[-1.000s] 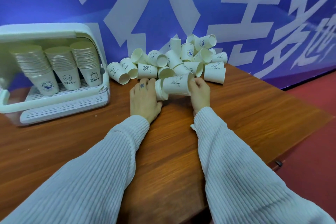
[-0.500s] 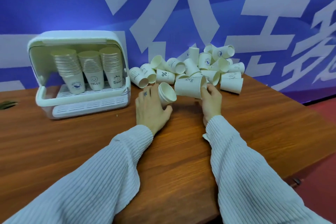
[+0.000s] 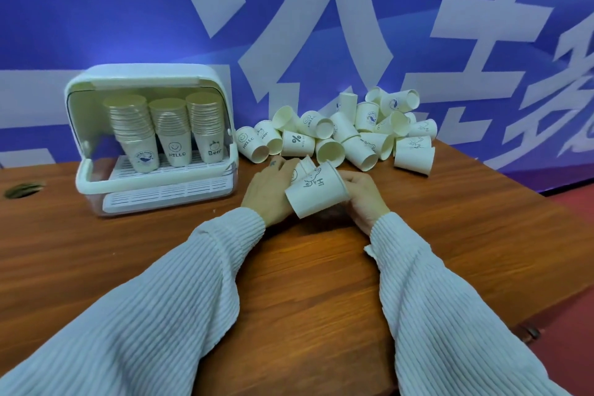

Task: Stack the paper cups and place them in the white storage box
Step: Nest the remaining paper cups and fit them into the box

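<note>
Right hand [image 3: 363, 194] grip curls round "Hi" cup [image 3: 316, 194]; left hand [image 3: 268, 191] holds another cup [image 3: 302, 168].

A brown, wood-grained bench [image 3: 160, 254] carries everything. Toward its back left stands a white plastic storage box [image 3: 148, 80] with its curved lid raised, and further left a small dark oval patch [image 3: 23, 189] marks the surface. Along the back edge, right of the box, lies a loose heap of cream paper cups [image 3: 347, 135], most tipped on their sides, some mouth-down.
</note>
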{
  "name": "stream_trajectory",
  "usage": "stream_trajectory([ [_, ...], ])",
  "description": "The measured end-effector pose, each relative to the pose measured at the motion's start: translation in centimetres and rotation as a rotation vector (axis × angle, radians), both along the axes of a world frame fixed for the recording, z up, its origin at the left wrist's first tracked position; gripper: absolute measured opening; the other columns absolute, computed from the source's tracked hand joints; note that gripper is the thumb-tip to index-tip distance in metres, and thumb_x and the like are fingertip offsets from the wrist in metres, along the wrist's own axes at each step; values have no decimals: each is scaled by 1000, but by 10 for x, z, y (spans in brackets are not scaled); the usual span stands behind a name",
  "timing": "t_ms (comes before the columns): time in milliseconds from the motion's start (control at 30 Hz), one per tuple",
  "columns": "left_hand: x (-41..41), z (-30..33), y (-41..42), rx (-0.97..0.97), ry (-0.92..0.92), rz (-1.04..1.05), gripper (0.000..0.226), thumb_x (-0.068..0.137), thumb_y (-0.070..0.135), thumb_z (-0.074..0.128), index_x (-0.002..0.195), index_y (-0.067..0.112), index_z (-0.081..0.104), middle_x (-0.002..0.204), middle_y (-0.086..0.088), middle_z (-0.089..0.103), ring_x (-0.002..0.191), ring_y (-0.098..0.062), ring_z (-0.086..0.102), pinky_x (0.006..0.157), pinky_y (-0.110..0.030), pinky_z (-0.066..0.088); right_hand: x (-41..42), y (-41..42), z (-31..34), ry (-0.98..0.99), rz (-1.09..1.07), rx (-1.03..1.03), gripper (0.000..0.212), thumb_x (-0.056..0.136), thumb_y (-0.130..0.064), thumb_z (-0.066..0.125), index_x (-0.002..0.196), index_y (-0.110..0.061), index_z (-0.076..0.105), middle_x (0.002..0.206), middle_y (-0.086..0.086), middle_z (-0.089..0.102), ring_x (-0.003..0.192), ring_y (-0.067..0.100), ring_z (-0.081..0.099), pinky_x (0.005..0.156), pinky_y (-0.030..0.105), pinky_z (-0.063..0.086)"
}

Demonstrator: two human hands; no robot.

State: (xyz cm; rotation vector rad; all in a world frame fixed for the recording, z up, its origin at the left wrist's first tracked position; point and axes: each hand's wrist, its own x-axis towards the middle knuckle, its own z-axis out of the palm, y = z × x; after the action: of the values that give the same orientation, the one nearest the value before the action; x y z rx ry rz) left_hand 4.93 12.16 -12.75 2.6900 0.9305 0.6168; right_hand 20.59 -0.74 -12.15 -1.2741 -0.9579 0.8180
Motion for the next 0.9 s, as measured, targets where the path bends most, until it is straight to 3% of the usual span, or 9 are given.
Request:
stream_trajectory([
  [100, 4, 0, 2, 51, -11, 57, 75, 84, 57, 67, 146, 22, 42, 132, -8, 53, 120, -32, 56, 96, -48, 49, 13, -1, -1, 121, -190, 120, 18, 94, -2, 66, 107, 2, 78, 105, 26, 75, 100, 32, 73, 89, 45, 57],
  [233, 11, -1, 6, 25, -47, 105, 102, 81, 53, 80, 158, 18, 21, 143, -13, 53, 128, -34, 53, 104, -49, 45, 29, -4, -4, 310, -331, 228, 31, 96, -7, 65, 124, 6, 69, 126, 36, 62, 128, 44, 59, 98, 45, 53],
  [367, 13, -5, 6, 17, -121, 70, 96, 83, 47, 76, 159, 16, 25, 156, -11, 38, 143, -32, 36, 119, -48, 31, 24, -9, 2, 342, -324, 254, 21, 98, -7, 64, 103, -14, 83, 121, 20, 73, 114, 27, 68, 100, 43, 51],
  [500, 0, 7, -12, 1, -412, -25, 74, 85, 11, 57, 156, 11, 34, 157, -11, 37, 145, -27, 33, 119, -29, 21, 14, -11, 9, 296, -252, 271, 22, 98, -4, 60, 102, -10, 81, 109, 14, 77, 97, 21, 72, 77, 29, 58],
  [567, -8, 20, -19, -94, -481, -103, 80, 83, 13, 58, 158, 19, 31, 158, -4, 35, 144, -23, 36, 117, -32, 27, 6, -9, 13, 238, -200, 248, 22, 98, -1, 57, 105, -4, 78, 93, 7, 78, 85, 15, 73, 72, 27, 57],
  [667, -23, 28, -18, -149, -327, -259, 97, 82, 26, 72, 163, 25, 19, 163, 1, 29, 152, -18, 27, 121, -43, 30, -11, -1, 20, 136, -111, 225, 17, 98, -1, 60, 97, -4, 77, 81, 3, 76, 75, 14, 71, 72, 30, 54],
  [733, -36, 29, -14, -117, -261, -241, 102, 81, 33, 75, 163, 23, 15, 164, -1, 30, 152, -21, 27, 122, -44, 28, -24, 3, 27, 128, -62, 229, 14, 95, -10, 69, 87, -9, 80, 81, 5, 75, 74, 15, 70, 71, 30, 54],
  [833, -61, 36, -15, -156, -338, -195, 83, 87, 27, 76, 157, 19, 32, 150, 0, 48, 136, -12, 44, 111, -33, 36, -43, 12, 34, 95, -18, 210, 19, 94, -6, 68, 81, -10, 81, 83, 5, 76, 77, 15, 71, 75, 32, 53],
  [900, -80, 40, -15, -156, -411, -183, 63, 87, 22, 76, 144, 21, 48, 130, 6, 59, 116, -7, 54, 100, -35, 46, -58, 20, 39, 47, 24, 186, 23, 97, -3, 63, 86, -10, 82, 91, 8, 78, 84, 19, 72, 81, 35, 54],
])
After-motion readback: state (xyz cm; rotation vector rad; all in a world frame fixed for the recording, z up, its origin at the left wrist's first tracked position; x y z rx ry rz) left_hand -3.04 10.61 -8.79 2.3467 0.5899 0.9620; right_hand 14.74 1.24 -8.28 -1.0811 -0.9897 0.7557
